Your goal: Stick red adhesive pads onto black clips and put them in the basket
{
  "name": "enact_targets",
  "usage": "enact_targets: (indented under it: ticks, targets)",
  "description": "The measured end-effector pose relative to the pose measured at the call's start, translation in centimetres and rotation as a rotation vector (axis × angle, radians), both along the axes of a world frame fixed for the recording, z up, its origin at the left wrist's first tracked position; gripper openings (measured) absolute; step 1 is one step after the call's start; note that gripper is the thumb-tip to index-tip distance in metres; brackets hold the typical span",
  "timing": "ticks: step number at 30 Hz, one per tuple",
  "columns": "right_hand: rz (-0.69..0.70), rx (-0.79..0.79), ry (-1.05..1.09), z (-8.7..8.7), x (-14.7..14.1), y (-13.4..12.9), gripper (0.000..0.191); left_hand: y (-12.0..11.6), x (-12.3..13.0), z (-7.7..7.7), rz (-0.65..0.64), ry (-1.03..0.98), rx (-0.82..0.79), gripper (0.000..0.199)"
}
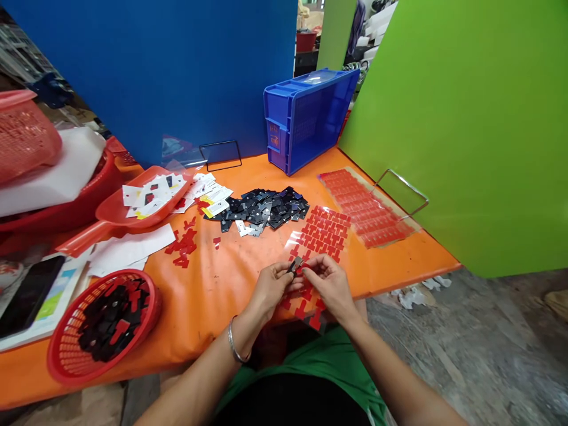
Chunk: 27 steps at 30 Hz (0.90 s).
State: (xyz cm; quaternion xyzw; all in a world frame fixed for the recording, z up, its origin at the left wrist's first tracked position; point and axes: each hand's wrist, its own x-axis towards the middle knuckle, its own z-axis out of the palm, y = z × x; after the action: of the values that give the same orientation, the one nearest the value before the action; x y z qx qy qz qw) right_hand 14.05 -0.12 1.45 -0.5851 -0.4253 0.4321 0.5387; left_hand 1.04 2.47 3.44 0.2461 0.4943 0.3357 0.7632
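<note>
My left hand (274,286) pinches a small black piece (295,265) above the front edge of the orange table. Close beside it, my right hand (329,282) has its thumb and fingers closed on a small red piece (305,267), which meets the black one. Under and beyond both hands lies a clear sheet with rows of red T-shaped stickers (326,228); its near end reaches over the table edge. A heap of black pieces (270,208) sits farther back. Loose red pieces (183,244) are scattered to the left.
A red basket (153,307) of black and red pieces stands front left, near a phone (33,293). Behind it is a red dustpan (106,208) with white cards. A blue crate (290,127) stands at the back. Another red sheet (368,207) lies right, by a metal wire stand (410,188).
</note>
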Motion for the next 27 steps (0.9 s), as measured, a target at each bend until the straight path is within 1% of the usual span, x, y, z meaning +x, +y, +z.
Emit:
enact_targets:
  ticks: [3,7,12,27]
  targets:
    - [-0.002,-0.033,0.041,-0.7,-1.4,-0.4,0.02,-0.9,-0.6,-0.8,0.002,-0.018,-0.026,0.019]
    - [-0.025,-0.042,0.021,-1.5,-1.8,-0.6,0.021,-1.1,-0.9,-1.7,-0.01,-0.049,-0.017,0.018]
    - [-0.007,-0.041,0.003,-1.9,-1.5,-0.8,0.021,-1.0,-1.1,-1.9,-0.02,-0.063,-0.011,0.018]
    - [0.009,-0.056,-0.01,-2.0,-1.8,-0.7,0.022,-1.2,-1.0,-2.7,0.004,-0.087,0.017,0.014]
